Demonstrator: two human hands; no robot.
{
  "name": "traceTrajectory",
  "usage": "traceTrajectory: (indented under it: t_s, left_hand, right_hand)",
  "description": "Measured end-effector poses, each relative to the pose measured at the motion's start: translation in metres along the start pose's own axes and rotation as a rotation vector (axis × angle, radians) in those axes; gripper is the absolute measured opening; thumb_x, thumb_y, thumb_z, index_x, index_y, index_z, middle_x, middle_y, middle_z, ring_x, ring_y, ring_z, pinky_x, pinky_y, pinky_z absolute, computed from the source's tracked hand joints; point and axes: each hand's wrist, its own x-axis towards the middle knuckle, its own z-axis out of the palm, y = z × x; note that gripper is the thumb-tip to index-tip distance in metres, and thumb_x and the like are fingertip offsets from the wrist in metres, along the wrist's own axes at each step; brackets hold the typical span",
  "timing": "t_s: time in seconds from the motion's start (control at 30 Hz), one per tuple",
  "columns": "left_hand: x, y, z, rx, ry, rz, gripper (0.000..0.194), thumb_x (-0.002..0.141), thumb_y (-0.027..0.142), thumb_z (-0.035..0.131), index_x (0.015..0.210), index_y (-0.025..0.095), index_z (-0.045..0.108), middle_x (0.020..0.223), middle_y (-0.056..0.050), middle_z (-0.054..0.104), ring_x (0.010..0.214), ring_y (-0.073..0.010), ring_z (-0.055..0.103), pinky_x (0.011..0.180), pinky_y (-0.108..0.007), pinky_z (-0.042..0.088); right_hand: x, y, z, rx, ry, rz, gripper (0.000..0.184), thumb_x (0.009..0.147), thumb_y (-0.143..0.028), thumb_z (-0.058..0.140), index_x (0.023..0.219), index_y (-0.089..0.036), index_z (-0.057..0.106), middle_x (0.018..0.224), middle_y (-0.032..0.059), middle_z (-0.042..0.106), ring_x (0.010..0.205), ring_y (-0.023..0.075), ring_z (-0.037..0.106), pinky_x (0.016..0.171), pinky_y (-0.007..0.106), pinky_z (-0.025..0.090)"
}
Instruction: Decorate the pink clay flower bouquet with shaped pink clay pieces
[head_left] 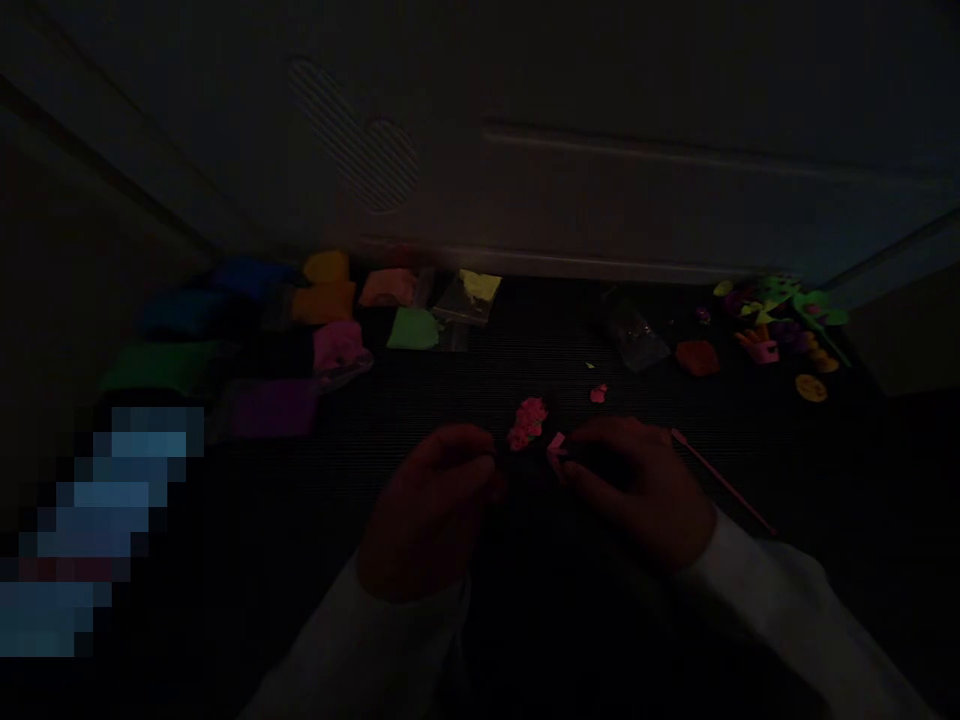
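Observation:
In dim light, my right hand (637, 480) pinches a small pink piece of clay (556, 444) between thumb and fingertips. My left hand (435, 500) faces it with the thumb and fingers pressed together; whatever may be between them is too dark to make out. Between and just beyond both hands lies a bumpy pink clay clump (528, 423) with a touch of green. A smaller pink clay bit (598, 394) rests farther back. To the right of my right hand, a thin pink stick tool (724, 482) lies slanted on the dark ribbed surface.
Bags of coloured clay, including a purple one (275, 408) and a light green one (415, 329), line the left and back. A clear bag (636, 338) and an orange-red lump (697, 357) lie right of centre. Small clay figures (780, 320) crowd the far right corner.

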Motion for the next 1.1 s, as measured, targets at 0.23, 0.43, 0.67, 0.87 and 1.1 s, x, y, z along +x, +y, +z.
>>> traceTrajectory:
  t_s: [0.23,0.43,0.67,0.87,1.1]
  left_hand:
    - [0.004,0.002,-0.006,-0.106,0.005,0.135,0.017,0.054,0.014,0.064,0.069,0.022,0.059,0.063,0.005,0.057,0.052,-0.0075,0.054,0.052,-0.022,0.046]
    - [0.004,0.001,-0.004,-0.174,-0.034,0.156,0.017,0.057,0.012,0.061,0.068,0.025,0.06,0.068,0.008,0.059,0.053,-0.006,0.055,0.056,-0.022,0.047]
    - [-0.003,-0.001,0.005,-0.227,-0.114,0.098,0.013,0.057,0.015,0.061,0.068,0.024,0.061,0.066,0.004,0.06,0.069,-0.0113,0.059,0.066,-0.025,0.049]
    - [-0.001,0.001,0.001,-0.021,-0.13,0.065,0.015,0.053,0.014,0.065,0.066,0.021,0.061,0.065,0.003,0.058,0.062,-0.0115,0.056,0.058,-0.025,0.046]
    - [0.003,-0.001,0.005,0.575,-0.023,0.167,0.013,0.054,0.018,0.068,0.067,0.02,0.066,0.063,0.0,0.062,0.059,-0.0116,0.055,0.055,-0.022,0.04]
  right_hand:
    - [-0.003,-0.001,-0.005,0.136,0.047,0.032,0.023,0.07,-0.034,0.058,0.089,-0.022,0.059,0.087,0.0032,0.063,0.081,0.0193,0.056,0.077,0.04,0.039]
    - [-0.005,0.002,-0.008,0.502,0.139,0.152,0.029,0.07,-0.034,0.06,0.096,-0.023,0.054,0.081,0.0018,0.06,0.074,0.0156,0.057,0.064,0.031,0.046]
    - [-0.009,-0.003,-0.006,0.803,0.161,0.197,0.025,0.065,-0.029,0.065,0.087,-0.026,0.055,0.076,-0.0008,0.062,0.068,0.0149,0.06,0.058,0.027,0.05]
    - [-0.009,-0.004,-0.005,0.8,0.154,0.125,0.026,0.068,-0.028,0.062,0.093,-0.028,0.056,0.086,0.0004,0.065,0.075,0.0166,0.062,0.068,0.032,0.052]
    - [-0.01,0.001,-0.002,0.716,0.214,0.038,0.032,0.07,-0.029,0.061,0.101,-0.026,0.054,0.103,0.0041,0.062,0.092,0.0197,0.059,0.077,0.035,0.05]
